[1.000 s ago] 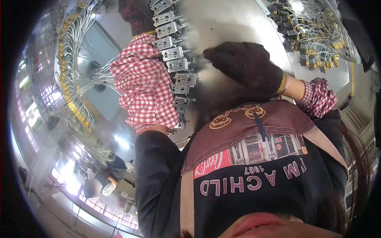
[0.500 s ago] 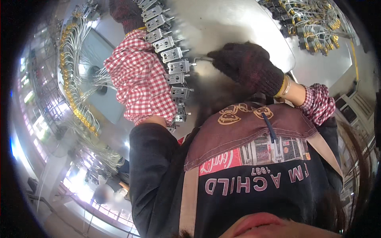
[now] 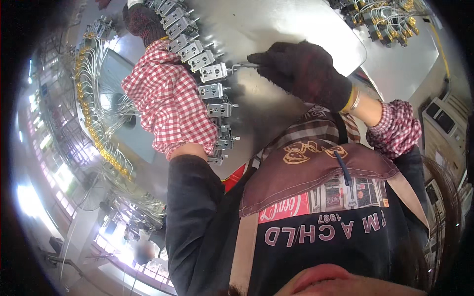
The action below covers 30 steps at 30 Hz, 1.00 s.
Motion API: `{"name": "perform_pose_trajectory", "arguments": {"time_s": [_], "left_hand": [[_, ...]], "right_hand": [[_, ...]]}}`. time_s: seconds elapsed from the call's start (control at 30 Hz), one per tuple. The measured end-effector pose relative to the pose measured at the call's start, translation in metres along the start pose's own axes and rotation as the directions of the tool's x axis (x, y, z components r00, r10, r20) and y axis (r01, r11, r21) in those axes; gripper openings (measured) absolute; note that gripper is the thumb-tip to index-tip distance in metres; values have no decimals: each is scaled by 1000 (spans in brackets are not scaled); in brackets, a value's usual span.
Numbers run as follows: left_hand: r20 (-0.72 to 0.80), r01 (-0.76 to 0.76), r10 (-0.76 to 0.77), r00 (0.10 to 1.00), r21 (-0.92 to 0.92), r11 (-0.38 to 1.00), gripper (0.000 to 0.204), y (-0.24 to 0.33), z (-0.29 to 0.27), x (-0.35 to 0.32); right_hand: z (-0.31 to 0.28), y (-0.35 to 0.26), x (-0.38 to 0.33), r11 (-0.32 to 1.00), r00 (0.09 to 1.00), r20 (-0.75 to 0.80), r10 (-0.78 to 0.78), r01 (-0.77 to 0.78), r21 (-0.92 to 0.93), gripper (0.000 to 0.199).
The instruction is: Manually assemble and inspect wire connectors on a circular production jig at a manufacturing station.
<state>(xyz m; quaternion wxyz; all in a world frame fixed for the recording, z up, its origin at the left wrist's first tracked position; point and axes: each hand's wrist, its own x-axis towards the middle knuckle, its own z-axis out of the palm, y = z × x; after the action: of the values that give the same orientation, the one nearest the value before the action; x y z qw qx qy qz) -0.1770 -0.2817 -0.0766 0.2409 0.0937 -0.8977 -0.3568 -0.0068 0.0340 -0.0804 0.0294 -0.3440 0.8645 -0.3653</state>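
My right hand point(image 3: 308, 71), in a dark knitted glove, pinches a thin bent metal rod shaped like a hex key point(image 3: 243, 65). The rod's far end meets the short stem of one silvery box-shaped metal part point(image 3: 214, 73). That part belongs to a curved row of several such parts point(image 3: 219, 110), which runs along my left forearm. At the upper left my left hand point(image 3: 144, 24), also gloved, is closed beside the row's far end. A white piece point(image 3: 134, 2) shows at its fingers, cut off by the frame; what it grips is unclear.
A shiny metal tabletop point(image 3: 256, 29) lies under the row. At left, a curved line of brass-coloured fittings with white wires point(image 3: 91, 128) borders a grey panel point(image 3: 138, 143). More wired blocks point(image 3: 385, 24) sit at the far right. A blurred person point(image 3: 144, 251) is in the lower-left background.
The row of metal parts and my left hand have shifted left and farther away. My right hand, still pinching the bent rod, has moved slightly left and away.
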Motion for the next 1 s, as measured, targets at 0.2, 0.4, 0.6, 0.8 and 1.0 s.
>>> {"name": "perform_pose_trajectory", "arguments": {"time_s": [0.2, 0.4, 0.6, 0.8, 1.0], "left_hand": [[63, -52, 40, 997, 196, 979, 42, -7, -5, 12], [226, -212, 92, 970, 594, 776, 44, 48, -80, -35], [607, -361, 114, 786, 301, 883, 44, 62, -112, -181], [536, 198, -220, 815, 99, 975, 43, 47, -87, -173], [495, 52, -123, 860, 155, 987, 39, 33, -81, -180]], "right_hand": [[-12, 16, 9, 997, 1000, -2, -9, 9, 81, 26], [-7, 21, -19, 992, 984, -175, -40, 61, 113, 33], [23, 10, -10, 990, 967, -209, -142, 135, -48, 38], [14, 15, 9, 990, 985, -172, 1, 23, 139, 25], [2, 19, -2, 963, 980, -194, 41, 13, 269, 22]]}}
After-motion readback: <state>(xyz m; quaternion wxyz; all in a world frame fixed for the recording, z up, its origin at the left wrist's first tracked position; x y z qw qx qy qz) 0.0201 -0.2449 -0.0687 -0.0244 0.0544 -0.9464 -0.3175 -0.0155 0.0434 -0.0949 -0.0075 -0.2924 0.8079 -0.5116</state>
